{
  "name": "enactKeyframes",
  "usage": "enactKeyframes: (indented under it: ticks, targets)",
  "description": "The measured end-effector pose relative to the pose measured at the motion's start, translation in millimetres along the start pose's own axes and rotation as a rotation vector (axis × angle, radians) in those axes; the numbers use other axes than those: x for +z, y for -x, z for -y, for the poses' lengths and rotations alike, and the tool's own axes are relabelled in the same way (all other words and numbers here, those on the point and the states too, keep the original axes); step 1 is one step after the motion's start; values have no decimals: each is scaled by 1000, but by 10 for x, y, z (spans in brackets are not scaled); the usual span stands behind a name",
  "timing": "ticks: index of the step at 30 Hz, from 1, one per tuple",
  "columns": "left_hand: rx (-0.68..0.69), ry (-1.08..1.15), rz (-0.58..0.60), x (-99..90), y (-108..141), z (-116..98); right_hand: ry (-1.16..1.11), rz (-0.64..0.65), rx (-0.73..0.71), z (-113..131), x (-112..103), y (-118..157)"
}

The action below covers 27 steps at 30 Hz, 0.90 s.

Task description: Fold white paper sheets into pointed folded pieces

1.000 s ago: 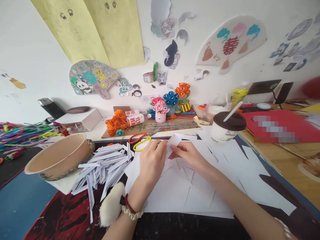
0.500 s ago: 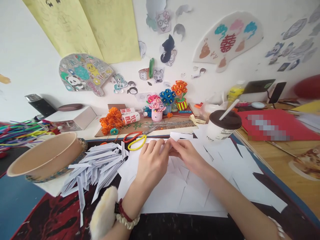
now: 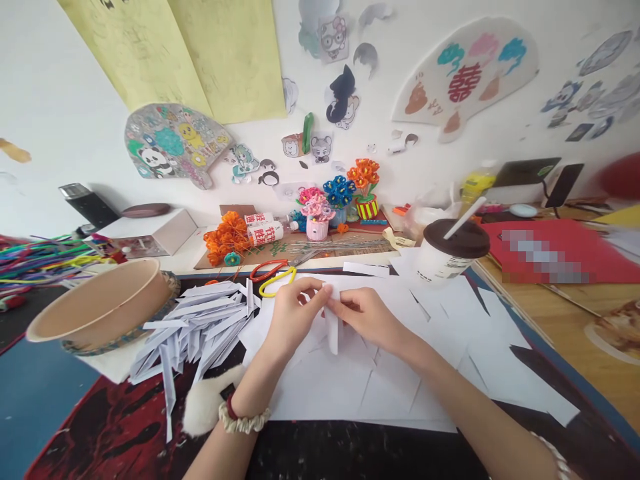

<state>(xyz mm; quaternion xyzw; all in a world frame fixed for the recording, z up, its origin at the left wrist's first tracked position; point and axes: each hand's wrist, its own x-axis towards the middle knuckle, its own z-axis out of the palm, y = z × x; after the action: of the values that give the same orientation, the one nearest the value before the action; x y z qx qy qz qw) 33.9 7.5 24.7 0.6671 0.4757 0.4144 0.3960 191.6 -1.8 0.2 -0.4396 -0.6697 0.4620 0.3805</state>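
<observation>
Between my two hands a narrow folded strip of white paper [image 3: 333, 333] stands roughly upright, its lower end hanging below the fingers. My left hand [image 3: 299, 310] pinches it near the top between thumb and fingers. From the other side, my right hand [image 3: 367, 313] pinches the same strip. White paper sheets and cut pieces [image 3: 340, 393] lie under the hands. Left of them is a heap of folded white paper strips [image 3: 200, 327]. Scissors [image 3: 277, 280] with red and yellow handles rest just beyond my left hand.
A paper bowl [image 3: 100, 300] leans at the left. A lidded drink cup with a straw [image 3: 450, 250] stands at the right, beside a red folder [image 3: 575, 247]. Craft flower pots [image 3: 317, 227], orange flowers [image 3: 225, 240] and a black flask [image 3: 87, 207] line the back.
My left hand has turned from back-up to thumb-side up, bringing the paper strip into sight. The strip now points downward between both hands. The whole view has shifted slightly.
</observation>
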Motion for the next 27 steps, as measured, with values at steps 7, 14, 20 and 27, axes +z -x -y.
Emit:
enactKeyframes:
  ticks: [7,14,20,27]
  targets:
    - [31,-58,-121,17,16,-22,49,-96,-78,73,-45,13]
    - [89,-157,-124,41,40,-65,-111,-274,-52,55,-60,16]
    - [166,-257,-146,77,77,-108,-206,-298,-78,134,-60,52]
    - [261,-323,-207,121,126,-133,-233,-281,-126,171,-84,71]
